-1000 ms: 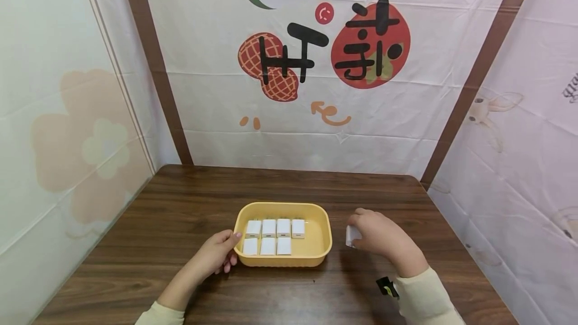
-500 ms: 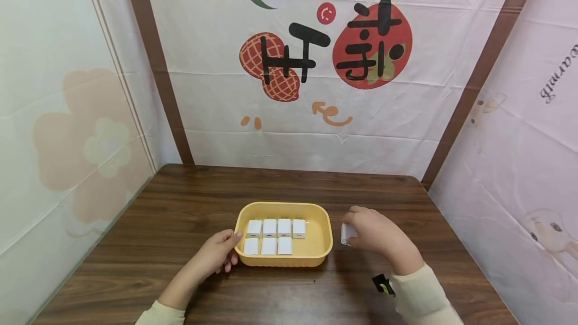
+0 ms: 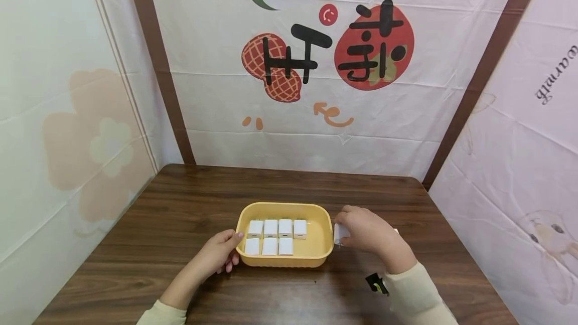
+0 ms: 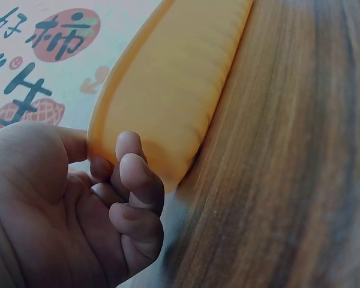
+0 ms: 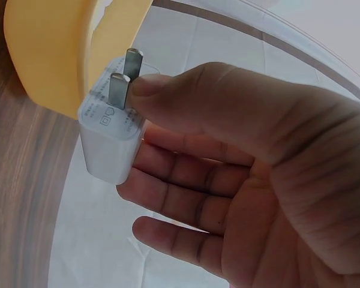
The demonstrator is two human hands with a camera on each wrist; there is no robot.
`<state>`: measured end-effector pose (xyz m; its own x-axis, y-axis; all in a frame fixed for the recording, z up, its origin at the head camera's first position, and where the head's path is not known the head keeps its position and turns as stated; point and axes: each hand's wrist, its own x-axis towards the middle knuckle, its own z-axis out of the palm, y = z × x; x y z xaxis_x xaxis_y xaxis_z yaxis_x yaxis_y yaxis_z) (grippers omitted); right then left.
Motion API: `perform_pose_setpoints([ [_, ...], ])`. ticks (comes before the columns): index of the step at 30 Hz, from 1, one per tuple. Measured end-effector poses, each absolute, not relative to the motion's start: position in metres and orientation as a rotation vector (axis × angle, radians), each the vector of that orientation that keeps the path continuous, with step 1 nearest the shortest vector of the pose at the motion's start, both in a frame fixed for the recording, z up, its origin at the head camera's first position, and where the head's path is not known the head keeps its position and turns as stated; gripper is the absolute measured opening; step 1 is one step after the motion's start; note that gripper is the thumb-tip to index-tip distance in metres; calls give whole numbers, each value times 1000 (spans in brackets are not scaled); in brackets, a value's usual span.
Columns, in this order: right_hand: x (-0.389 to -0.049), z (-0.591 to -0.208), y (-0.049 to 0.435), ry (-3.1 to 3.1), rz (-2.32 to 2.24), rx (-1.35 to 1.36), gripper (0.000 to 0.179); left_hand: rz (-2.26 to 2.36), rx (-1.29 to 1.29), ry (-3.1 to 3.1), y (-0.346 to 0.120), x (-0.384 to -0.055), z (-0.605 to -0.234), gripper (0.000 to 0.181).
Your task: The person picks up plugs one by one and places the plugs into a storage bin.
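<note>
A yellow plastic tray (image 3: pixel 318 260) stands on the table with several white chargers (image 3: pixel 285 227) lying in two rows inside it, the front row shorter. My left hand (image 3: pixel 217 254) grips the tray's left end, thumb over the rim and fingers against the outer wall (image 4: pixel 162 90). Between thumb and fingers my right hand (image 3: pixel 370 232) pinches another white charger (image 5: pixel 111 150), its two metal prongs facing the thumb side. That charger is just outside the tray's right wall, overlapping the rim in the right wrist view. The right part of the tray floor shows bare yellow.
The dark wood-grain table (image 3: pixel 194 194) is enclosed by printed white curtains (image 3: pixel 217 149) at the back and both sides. A small white bit of something (image 3: pixel 396 230) shows behind the right wrist. A black tag (image 3: pixel 376 283) hangs by the right sleeve.
My right hand has moved left with the charger, from well right of the tray up to its right wall. The left hand keeps its grip on the tray.
</note>
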<state>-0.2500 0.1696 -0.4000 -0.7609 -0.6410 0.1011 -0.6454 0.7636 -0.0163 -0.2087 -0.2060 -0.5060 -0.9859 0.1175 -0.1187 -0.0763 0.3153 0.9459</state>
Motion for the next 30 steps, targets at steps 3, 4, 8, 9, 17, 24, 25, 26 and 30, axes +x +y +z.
perform_pose_setpoints([
  [3,-250,-401,165,-2837,71,1075,29,1744,39,2410,-207,-209,-507,41],
  [4,-250,-401,164,-2824,72,1083,28,1743,39,2411,-207,-209,-507,40],
  [8,-250,-402,157,-2778,59,1112,28,1743,33,2417,-207,-210,-508,39],
  [9,-249,-402,156,-2773,54,1115,29,1742,32,2419,-207,-210,-508,38],
  [17,-250,-403,145,-2777,22,1121,27,1721,39,2441,-206,-210,-506,40],
  [24,-248,-402,136,-2784,6,1130,29,1717,40,2451,-207,-209,-506,42],
  [25,-248,-402,135,-2782,4,1135,29,1716,38,2451,-206,-209,-506,41],
  [26,-248,-402,134,-2781,5,1142,29,1715,35,2450,-207,-209,-506,41],
  [30,-248,-404,129,-2786,4,1160,31,1713,27,2451,-206,-209,-506,39],
])
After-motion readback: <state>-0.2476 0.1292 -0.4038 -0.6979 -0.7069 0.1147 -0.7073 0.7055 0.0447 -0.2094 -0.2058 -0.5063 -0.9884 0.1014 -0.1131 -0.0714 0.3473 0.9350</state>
